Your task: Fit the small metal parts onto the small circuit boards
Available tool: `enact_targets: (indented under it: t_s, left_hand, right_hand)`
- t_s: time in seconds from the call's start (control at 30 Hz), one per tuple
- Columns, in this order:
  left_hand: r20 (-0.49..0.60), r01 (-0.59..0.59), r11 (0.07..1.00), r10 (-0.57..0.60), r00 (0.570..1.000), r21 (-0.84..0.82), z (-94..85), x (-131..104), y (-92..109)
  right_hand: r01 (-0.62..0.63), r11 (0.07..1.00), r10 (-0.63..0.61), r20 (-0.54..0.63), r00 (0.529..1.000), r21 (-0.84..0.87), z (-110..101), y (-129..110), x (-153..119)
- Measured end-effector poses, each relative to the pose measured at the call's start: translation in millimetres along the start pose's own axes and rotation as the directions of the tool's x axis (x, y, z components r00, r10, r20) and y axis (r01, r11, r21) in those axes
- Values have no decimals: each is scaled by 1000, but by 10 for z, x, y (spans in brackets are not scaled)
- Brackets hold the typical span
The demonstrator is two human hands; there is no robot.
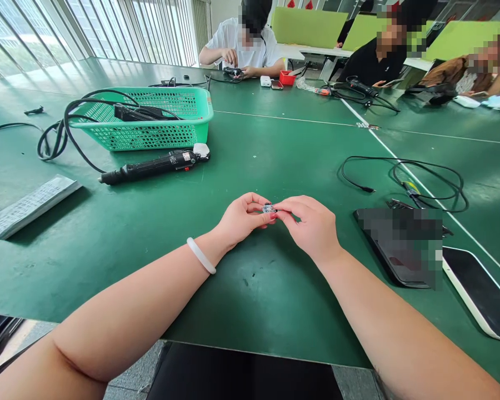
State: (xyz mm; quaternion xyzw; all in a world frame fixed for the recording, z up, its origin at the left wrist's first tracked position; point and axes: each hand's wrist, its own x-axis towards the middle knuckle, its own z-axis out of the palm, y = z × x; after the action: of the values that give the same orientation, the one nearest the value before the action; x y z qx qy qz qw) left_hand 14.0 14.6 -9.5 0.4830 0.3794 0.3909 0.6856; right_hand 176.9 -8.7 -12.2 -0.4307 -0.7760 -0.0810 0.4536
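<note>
Both hands meet over the green table, fingertips pinched around a small silvery part [269,208] that looks like a tiny circuit board or connector. My left hand [246,216], with a white bangle [201,255] on its wrist, grips the part's left side between thumb and fingers. From the right, my right hand [310,222] pinches the other edge with thumb and forefinger. Fingers cover much of the part, so its exact kind cannot be made out. Beyond my left hand lies a black electric screwdriver [158,165] with a cable.
A green plastic basket [150,133] with cables stands at back left, near a white paper-covered block [31,205]. To the right are a black tablet-like device [394,247], a phone [481,289] and a coiled cable [429,166]. Several people sit across the table [250,311].
</note>
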Motion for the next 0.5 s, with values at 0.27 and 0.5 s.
enact_targets:
  t_s: [0.27, 0.5]
  left_hand:
    - [4, -25, 999, 25, 1000, 32, 12, -15, 20]
    - [17, -31, 999, 31, 999, 31, 6, -16, 12]
  right_hand:
    - [131, 986, -134, -29, 991, -104, -9, 7, 10]
    - [89, 990, -87, 18, 996, -113, -24, -16, 14]
